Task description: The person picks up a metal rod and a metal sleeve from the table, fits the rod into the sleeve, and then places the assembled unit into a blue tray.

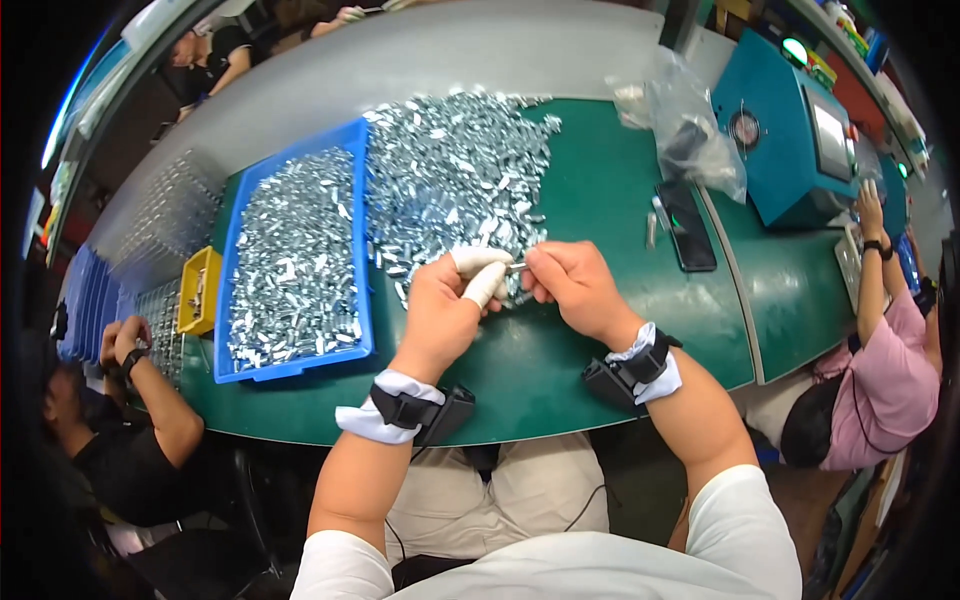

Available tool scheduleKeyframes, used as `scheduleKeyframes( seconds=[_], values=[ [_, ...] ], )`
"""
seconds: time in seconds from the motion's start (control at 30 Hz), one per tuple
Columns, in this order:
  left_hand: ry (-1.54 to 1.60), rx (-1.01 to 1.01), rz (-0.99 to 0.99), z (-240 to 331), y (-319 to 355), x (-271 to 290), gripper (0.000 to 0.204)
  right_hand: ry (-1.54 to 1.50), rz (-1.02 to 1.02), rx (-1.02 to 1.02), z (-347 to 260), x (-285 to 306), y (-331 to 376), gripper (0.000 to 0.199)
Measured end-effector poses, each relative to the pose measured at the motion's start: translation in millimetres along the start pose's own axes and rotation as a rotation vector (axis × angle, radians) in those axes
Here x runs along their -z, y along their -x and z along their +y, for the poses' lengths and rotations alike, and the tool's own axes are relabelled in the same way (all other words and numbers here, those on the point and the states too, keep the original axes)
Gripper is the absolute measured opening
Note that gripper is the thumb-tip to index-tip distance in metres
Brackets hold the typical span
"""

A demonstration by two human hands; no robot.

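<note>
Over the near edge of a large heap of small silvery metal parts (455,150), my two hands meet. My left hand (440,305) wears white finger covers on its thumb and a finger, pinched together around a small metal part (516,267). On the other side, my right hand (580,285) grips the part's right end between thumb and forefinger, its other fingers curled in. The part's exact shape is mostly hidden by the fingertips. Left of the heap, a blue tray (365,240) is filled with similar metal parts. Both wrists carry black straps over white cloth.
On the green table (610,180), a dark phone (688,230) and small cylinders (651,228) lie at right, near clear plastic bags (690,120). A teal machine (775,130) stands beyond. A yellow bin (200,290) sits left of the tray. Co-workers sit on both sides.
</note>
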State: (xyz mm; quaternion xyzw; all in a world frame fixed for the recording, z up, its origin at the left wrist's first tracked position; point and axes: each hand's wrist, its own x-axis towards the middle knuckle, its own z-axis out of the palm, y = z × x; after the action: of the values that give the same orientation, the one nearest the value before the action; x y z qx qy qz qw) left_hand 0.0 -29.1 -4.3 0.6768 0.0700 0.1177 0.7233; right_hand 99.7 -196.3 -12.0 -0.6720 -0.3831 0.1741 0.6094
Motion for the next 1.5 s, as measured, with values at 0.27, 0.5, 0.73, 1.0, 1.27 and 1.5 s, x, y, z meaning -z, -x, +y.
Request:
scheduleKeyframes(
  seconds=[0.27, 0.5, 0.73, 1.0, 1.27, 1.5],
  values=[
    [-0.133, -0.194, 0.53, 24.5, 21.9, 46.6, 0.019, -0.089, 0.209, -0.032, 5.1, 14.8, -7.5, 0.039],
    [-0.894, -0.206, -0.083, 28.5, 16.6, -13.9, 0.021, -0.148, 0.226, -0.013, 11.7, 18.6, -11.7, 0.04],
    [-1.299, -0.277, -0.194, -2.5, -8.0, -42.1, 0.016, -0.163, 0.245, -0.018, 14.1, 16.4, -10.7, 0.039],
    [-0.069, -0.03, 0.099, -4.7, -14.3, 4.5, 0.015, -0.178, 0.155, -0.058, 11.6, 7.5, -9.8, 0.038],
    [0.208, -0.015, 0.115, -1.7, -17.5, -17.2, 0.016, -0.059, 0.139, -0.034, 14.0, 16.3, -3.1, 0.032],
    [0.232, -0.022, 0.083, -4.3, -2.2, -1.2, 0.016, -0.039, 0.17, 0.103, 12.4, -5.0, -8.8, 0.032]
  ],
)
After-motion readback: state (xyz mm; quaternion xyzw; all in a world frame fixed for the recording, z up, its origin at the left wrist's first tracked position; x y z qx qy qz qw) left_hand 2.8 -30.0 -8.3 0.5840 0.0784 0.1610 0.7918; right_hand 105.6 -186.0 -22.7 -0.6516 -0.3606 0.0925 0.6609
